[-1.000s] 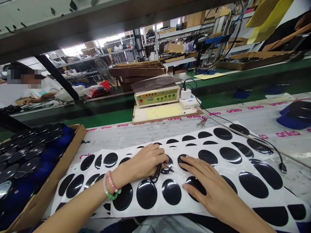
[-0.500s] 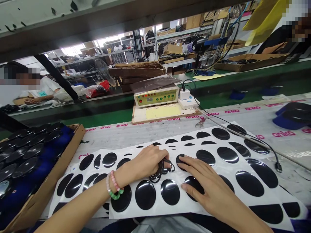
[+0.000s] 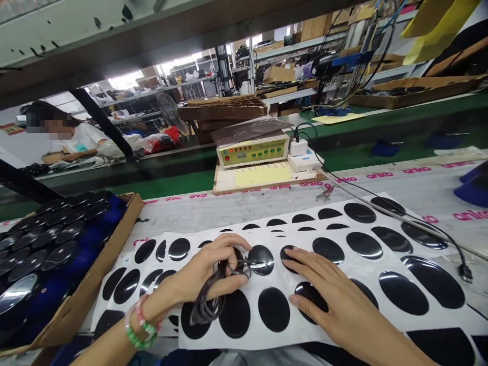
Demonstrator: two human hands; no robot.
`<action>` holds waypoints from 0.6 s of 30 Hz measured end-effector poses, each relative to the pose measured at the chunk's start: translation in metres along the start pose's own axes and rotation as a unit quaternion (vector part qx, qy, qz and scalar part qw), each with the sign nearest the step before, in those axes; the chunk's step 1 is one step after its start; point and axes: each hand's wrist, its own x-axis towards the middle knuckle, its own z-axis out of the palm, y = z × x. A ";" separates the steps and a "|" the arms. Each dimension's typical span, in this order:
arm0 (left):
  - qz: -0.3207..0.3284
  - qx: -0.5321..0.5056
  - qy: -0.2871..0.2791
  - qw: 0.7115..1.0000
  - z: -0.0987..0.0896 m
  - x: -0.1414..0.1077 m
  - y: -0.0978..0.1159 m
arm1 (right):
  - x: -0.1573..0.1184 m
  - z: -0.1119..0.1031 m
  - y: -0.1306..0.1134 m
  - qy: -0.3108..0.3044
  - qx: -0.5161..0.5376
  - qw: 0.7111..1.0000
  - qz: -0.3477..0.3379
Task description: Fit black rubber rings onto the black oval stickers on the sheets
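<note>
A bundle of thin dark cable [image 3: 208,302] hangs from my left hand [image 3: 208,267], gripped between the thumb and fingers and blurred by motion. It is above a white sheet [image 3: 254,305] with rows of glossy black round stickers. One round sticker [image 3: 261,260] shows just beyond the left fingertips. My right hand [image 3: 330,284] lies flat on the same sheet, fingers stretched out, partly covering two black rounds. More such sheets lie underneath and behind, overlapping. A beaded bracelet [image 3: 143,325] circles my left wrist.
To the left stands a cardboard box [image 3: 131,211] of blue pieces with glossy black tops. Behind the sheets is a yellow-green control unit [image 3: 253,153] beside a white adapter [image 3: 298,147]. A cable plug [image 3: 465,273] lies at right, near blue pieces [image 3: 473,190]. Another person [image 3: 86,138] sits far left.
My left hand has moved left and toward me, with the cable bundle now hanging below it. The right hand stays on the sheet. The view has shifted slightly.
</note>
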 end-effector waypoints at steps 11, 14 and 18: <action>-0.122 0.047 0.004 0.991 0.001 -0.030 0.012 | 0.002 -0.015 -0.018 0.052 -0.022 0.998 -0.022; -0.081 0.215 -0.116 0.966 0.013 -0.025 0.015 | 0.009 -0.008 -0.041 -0.020 0.022 0.999 -0.033; -0.048 0.325 -0.177 0.928 0.021 -0.016 0.009 | 0.016 0.010 -0.050 -0.085 0.032 0.995 -0.036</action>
